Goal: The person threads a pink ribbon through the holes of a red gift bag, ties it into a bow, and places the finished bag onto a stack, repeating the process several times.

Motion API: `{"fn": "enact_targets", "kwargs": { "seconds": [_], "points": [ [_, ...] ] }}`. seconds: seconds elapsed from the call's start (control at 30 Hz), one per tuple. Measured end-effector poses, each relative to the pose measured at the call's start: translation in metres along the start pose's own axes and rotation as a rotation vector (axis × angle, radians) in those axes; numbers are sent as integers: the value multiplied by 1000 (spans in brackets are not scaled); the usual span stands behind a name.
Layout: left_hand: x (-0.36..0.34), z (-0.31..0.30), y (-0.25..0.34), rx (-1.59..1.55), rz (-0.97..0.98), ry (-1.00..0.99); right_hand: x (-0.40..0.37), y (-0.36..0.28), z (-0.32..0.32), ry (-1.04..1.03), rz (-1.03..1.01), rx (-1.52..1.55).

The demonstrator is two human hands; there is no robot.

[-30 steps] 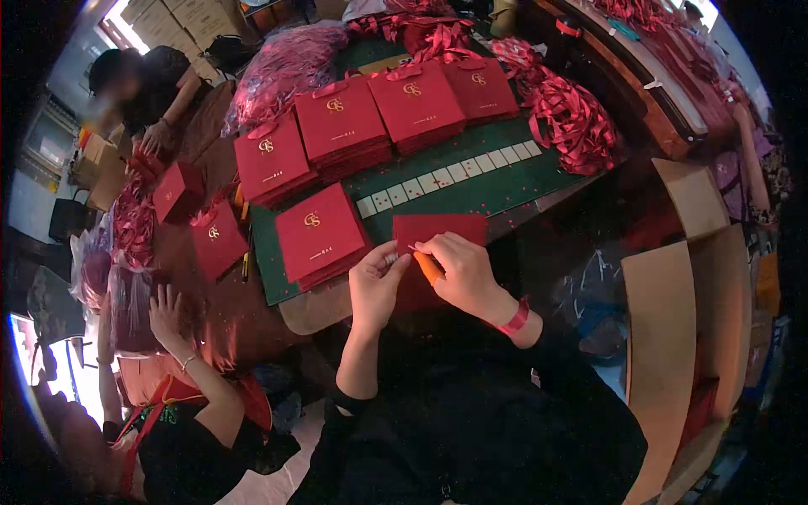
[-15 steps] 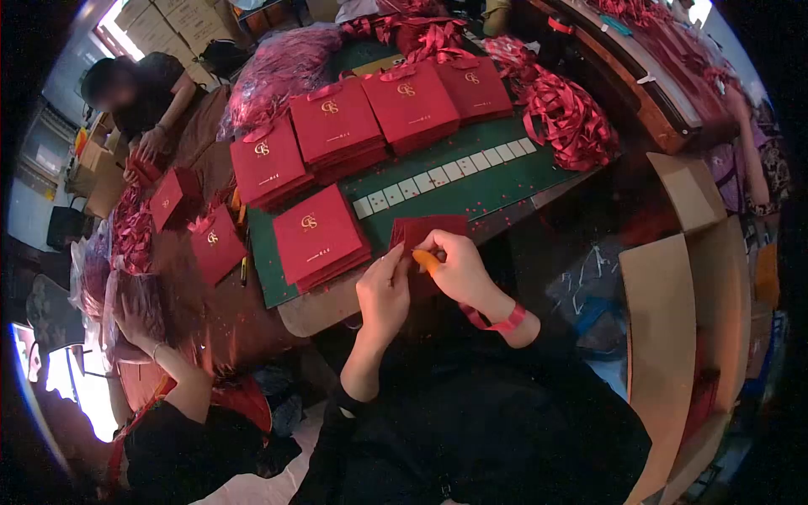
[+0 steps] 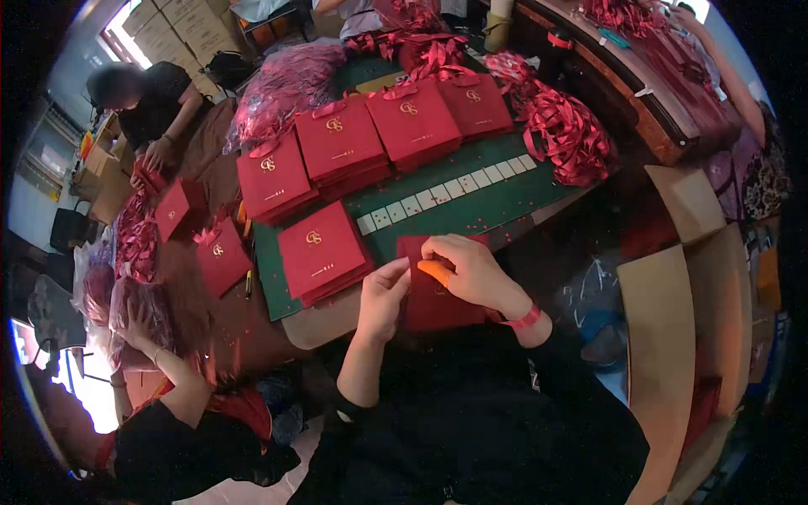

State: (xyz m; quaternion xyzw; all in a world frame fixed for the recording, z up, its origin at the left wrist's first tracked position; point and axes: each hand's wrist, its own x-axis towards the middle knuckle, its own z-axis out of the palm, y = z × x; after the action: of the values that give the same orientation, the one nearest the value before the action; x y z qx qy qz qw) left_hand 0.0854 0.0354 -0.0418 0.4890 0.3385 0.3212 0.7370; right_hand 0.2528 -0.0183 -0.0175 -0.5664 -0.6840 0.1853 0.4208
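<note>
A red bag (image 3: 442,307) lies at the table's front edge, under and between my hands. My left hand (image 3: 387,290) is closed in a pinch at the bag's left upper side; what its fingertips hold is too small to name. My right hand (image 3: 463,269), with an orange cover on a finger and a red band at the wrist, is curled over the bag's upper part, its fingertips partly hidden. Left of my hands, a stack of red bags with gold print (image 3: 324,252) sits on the green mat (image 3: 391,246).
More red bag stacks (image 3: 341,139) stand behind, beside a row of white cards (image 3: 442,194). A ribbon heap (image 3: 572,135) is at the back right. Open cardboard boxes (image 3: 661,328) stand at right. Two people work at left, another person's arm shows at upper right.
The red bag between my hands now shows its broad face, lower and nearer to me. My hands have moved slightly apart. The view has shifted a little.
</note>
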Motion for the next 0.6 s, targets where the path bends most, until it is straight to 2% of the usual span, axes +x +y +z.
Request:
{"fn": "enact_targets", "kwargs": {
  "seconds": [0.03, 0.13, 0.17, 0.2, 0.23, 0.37, 0.43, 0.5, 0.6],
  "points": [
    [-3, 3, 6, 102, 54, 7, 1, 2, -1, -2, -5, 0],
    [1, -2, -1, 246, 53, 59, -2, 12, -4, -58, -47, 64],
    [2, -1, -1, 247, 53, 58, -3, 23, -2, -132, 50, 234],
    [4, 2, 2, 394, 137, 102, -4, 34, 1, -204, 147, 402],
    [6, 5, 4, 541, 223, 143, -4, 44, 3, -205, 145, 519],
    [22, 5, 1, 721, 290, 250, -9, 89, 21, -287, 307, 603],
    [29, 2, -6, 811, 341, 305, -8, 88, 23, -268, 306, 659],
    [30, -2, -6, 844, 666, 488, -8, 91, 27, -257, 309, 727],
    [23, -4, 13, 449, 461, 416, -7, 98, 27, -266, 397, 742]
  ]
}}
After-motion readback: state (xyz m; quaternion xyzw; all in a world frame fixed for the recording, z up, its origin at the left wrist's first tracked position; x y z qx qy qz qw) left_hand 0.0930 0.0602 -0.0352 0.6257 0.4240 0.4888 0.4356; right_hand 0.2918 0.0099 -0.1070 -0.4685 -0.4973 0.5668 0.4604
